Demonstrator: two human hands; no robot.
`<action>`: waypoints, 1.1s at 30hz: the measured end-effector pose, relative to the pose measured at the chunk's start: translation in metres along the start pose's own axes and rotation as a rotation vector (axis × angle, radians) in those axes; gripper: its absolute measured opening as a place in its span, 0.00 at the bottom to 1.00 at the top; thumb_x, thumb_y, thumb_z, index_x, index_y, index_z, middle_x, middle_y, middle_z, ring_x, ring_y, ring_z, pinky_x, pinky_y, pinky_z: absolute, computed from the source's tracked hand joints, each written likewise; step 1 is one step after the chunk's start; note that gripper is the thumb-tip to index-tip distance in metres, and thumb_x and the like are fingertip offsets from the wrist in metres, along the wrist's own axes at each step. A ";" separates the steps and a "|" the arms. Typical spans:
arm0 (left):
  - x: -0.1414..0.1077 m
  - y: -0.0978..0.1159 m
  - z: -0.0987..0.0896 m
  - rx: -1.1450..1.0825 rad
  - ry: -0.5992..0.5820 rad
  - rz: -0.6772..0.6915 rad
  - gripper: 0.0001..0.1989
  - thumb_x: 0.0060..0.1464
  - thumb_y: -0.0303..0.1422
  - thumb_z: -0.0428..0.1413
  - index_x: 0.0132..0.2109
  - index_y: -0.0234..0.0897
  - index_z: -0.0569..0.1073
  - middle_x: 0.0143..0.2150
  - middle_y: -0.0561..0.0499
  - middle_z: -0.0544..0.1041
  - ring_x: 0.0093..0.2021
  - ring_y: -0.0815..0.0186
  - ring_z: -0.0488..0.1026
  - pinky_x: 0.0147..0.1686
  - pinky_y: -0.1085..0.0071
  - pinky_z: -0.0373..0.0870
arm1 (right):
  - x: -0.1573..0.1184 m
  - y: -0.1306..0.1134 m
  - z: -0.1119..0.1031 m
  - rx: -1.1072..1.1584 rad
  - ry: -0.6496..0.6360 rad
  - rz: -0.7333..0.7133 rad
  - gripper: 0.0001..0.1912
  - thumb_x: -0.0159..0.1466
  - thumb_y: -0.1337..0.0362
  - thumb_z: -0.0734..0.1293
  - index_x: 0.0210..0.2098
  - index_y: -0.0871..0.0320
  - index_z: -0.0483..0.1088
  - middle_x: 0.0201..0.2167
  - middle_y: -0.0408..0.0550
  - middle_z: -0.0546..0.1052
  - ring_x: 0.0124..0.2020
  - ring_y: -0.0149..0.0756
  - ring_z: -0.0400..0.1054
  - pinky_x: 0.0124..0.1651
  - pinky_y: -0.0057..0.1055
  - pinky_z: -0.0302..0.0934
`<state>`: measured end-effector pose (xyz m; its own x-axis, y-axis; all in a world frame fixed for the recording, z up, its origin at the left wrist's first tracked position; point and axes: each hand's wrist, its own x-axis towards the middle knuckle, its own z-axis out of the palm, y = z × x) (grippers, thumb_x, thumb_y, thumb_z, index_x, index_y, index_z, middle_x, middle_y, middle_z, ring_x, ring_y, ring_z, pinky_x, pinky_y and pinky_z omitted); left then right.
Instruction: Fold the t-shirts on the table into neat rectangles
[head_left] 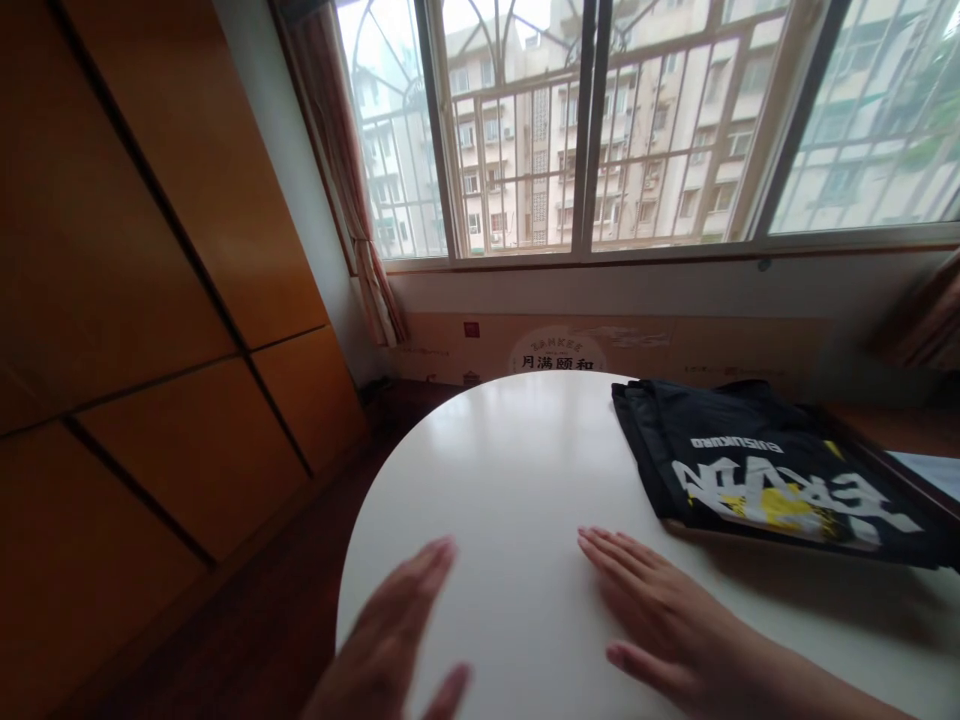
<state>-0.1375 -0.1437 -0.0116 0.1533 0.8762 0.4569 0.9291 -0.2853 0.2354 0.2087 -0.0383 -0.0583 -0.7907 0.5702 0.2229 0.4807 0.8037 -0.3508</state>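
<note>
Checking the hands first, anything in them?

Nothing. Left hand [386, 640], lower left of centre, is a bit blurred, fingers spread wide, empty. Can't tell if it's touching the table.

Right one?

Right hand [667, 610], bottom centre-right, lies flat on the white table [517, 470], fingers loosely spread, holding nothing.

Black thing?

Folded black cloth [757, 470] with white and yellow print, lying flat on the right part of the table. Near the right hand's fingertips [592, 540], not touching them.

Background?

Orange-brown wardrobe doors [150, 300] fill the left side. Window with metal grille [600, 130] runs across the top, apartment block [517, 130] outside. Curtain [360, 220] at the window's left edge, printed board [555, 350] under the sill, behind the table.
</note>
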 end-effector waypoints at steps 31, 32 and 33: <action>0.117 0.060 0.071 -0.284 -0.765 0.504 0.58 0.60 0.68 0.51 0.81 0.39 0.39 0.81 0.38 0.40 0.80 0.40 0.37 0.75 0.36 0.27 | -0.004 0.006 -0.021 0.022 -0.154 0.133 0.58 0.69 0.32 0.63 0.79 0.66 0.39 0.78 0.69 0.44 0.79 0.64 0.37 0.76 0.68 0.27; 0.117 0.060 0.071 -0.282 -0.770 0.502 0.58 0.60 0.68 0.51 0.81 0.39 0.39 0.81 0.38 0.40 0.80 0.40 0.38 0.74 0.35 0.27 | -0.004 0.006 -0.021 0.023 -0.148 0.129 0.57 0.69 0.32 0.63 0.79 0.66 0.38 0.78 0.69 0.44 0.79 0.64 0.37 0.75 0.69 0.26; 0.117 0.060 0.070 -0.277 -0.775 0.498 0.58 0.59 0.68 0.52 0.81 0.39 0.39 0.81 0.38 0.40 0.80 0.39 0.38 0.74 0.34 0.27 | -0.005 0.007 -0.020 0.025 -0.141 0.122 0.57 0.69 0.33 0.63 0.79 0.65 0.38 0.78 0.69 0.44 0.79 0.64 0.37 0.75 0.69 0.26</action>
<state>-0.0396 -0.0307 -0.0042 0.7807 0.6149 -0.1112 0.6003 -0.6885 0.4070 0.2233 -0.0320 -0.0436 -0.7729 0.6327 0.0484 0.5685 0.7243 -0.3902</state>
